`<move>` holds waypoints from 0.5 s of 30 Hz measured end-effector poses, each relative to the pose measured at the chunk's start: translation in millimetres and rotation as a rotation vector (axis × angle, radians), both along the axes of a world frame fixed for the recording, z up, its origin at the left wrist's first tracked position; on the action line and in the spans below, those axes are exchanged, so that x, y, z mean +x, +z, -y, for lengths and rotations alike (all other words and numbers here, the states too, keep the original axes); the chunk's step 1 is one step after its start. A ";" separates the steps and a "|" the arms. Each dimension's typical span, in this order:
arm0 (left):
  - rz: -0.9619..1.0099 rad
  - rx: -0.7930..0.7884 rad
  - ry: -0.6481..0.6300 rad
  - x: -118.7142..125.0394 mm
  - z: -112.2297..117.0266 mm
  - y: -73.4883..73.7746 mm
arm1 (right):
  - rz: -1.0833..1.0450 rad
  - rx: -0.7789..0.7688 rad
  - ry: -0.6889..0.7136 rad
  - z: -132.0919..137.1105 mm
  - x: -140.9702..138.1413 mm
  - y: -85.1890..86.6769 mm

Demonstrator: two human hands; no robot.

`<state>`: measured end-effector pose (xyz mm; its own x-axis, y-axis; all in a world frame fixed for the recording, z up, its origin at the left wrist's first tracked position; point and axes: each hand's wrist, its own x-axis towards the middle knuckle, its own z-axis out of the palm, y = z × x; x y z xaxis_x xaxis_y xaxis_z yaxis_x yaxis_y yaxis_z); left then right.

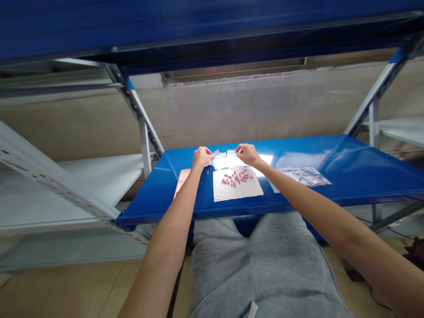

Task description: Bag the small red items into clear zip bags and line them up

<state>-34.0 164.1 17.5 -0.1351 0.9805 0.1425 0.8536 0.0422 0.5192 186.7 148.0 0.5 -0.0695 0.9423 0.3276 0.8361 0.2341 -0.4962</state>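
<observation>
Near the back of the blue shelf, my left hand (pixel 201 157) is closed in a pinch on the edge of a small clear plastic bag (pixel 219 161). My right hand (pixel 247 153) is also pinched, beside the top of a second clear plastic bag (pixel 233 159). What sits between its fingertips is too small to make out. In front of the bags lies a white cloth or tissue (pixel 225 194). Several small pink pieces (pixel 236 177) are scattered over its middle.
A larger clear bag (pixel 303 175) lies to the right, partly behind my right forearm. At left, a pink flat object (pixel 181 180) is partly covered by my left forearm. Metal uprights (pixel 145 112) and an upper blue shelf (pixel 212 35) frame the blue shelf (pixel 357 172).
</observation>
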 end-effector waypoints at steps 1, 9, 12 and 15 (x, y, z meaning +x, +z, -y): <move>0.005 0.009 -0.013 -3.6 1.1 9.1 | -0.019 0.005 0.005 2.7 -2.3 5.1; 0.216 0.206 -0.232 9.9 73.7 76.5 | -0.621 0.093 0.279 75.1 -32.9 50.7; 0.231 0.364 -0.229 35.6 129.5 70.2 | -0.806 0.085 0.240 117.9 -40.5 52.1; 0.239 0.403 -0.181 57.1 172.1 51.7 | -0.960 -0.017 0.180 147.1 -41.0 42.7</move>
